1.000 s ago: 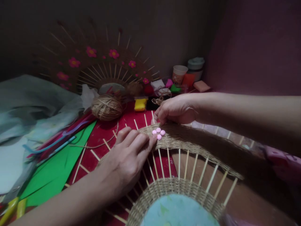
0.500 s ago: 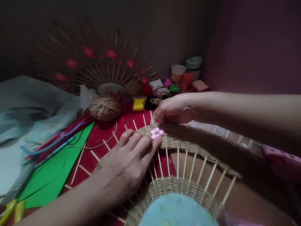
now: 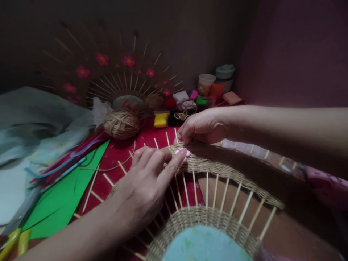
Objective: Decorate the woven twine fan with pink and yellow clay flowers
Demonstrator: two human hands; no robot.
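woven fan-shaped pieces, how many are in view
2: the front woven piece, under the left hand, and the pink-flowered rear woven piece, behind the twine ball. Others may be hidden in shadow.

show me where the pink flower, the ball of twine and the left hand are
pink flower (image 3: pixel 188 153): head view, on an uncovered petal at its right side
ball of twine (image 3: pixel 121 124): head view, middle of its wound strands
left hand (image 3: pixel 146 181): head view, on the back of the hand
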